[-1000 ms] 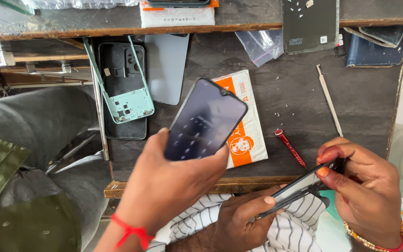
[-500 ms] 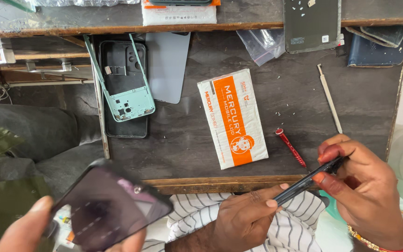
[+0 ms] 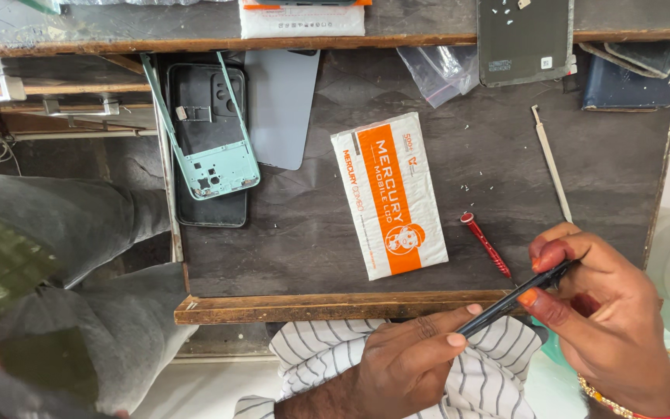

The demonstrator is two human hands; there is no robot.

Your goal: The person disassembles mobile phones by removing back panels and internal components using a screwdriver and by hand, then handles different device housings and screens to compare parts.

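My left hand and my right hand hold a thin dark phone between them, seen edge-on, just in front of the table's wooden front edge. The right hand's thumb and fingers pinch its upper end. The left hand's fingertips grip its lower end above a striped cloth on my lap. A small red screwdriver lies on the dark tabletop close to the right hand. A white and orange packet lies in the middle of the table.
A mint green phone frame rests on a dark phone at the table's left, beside a grey back panel. A thin white pry tool lies at the right. A clear plastic bag and dark panel sit at the back. A person in grey trousers sits left.
Another hand that held a dark-screened phone above the packet has carried it down and left, out of view. The packet now shows fully. My own hands have stayed put.
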